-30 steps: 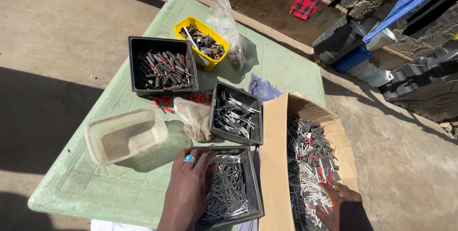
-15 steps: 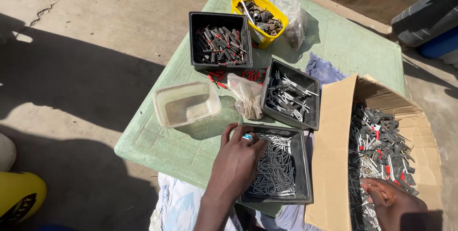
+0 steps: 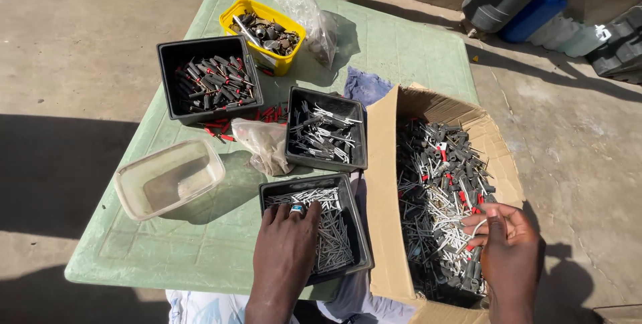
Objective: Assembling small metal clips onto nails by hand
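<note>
The left hand [image 3: 284,254] stays flat in the near black tray [image 3: 274,193]; the right hand [image 3: 509,247] now pinches white pins [image 3: 468,230] over the brown cardboard box [image 3: 382,163].

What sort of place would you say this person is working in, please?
Probably an outdoor yard used for sorting small hardware: a green plastic table stands on sunlit concrete ground, with plastic jerrycans nearby and a cardboard box of mixed parts.

right hand [image 3: 509,247] lifted from cardboard box [image 3: 384,183] | now pinching, seemingly, a white piece [image 3: 476,228]
</note>
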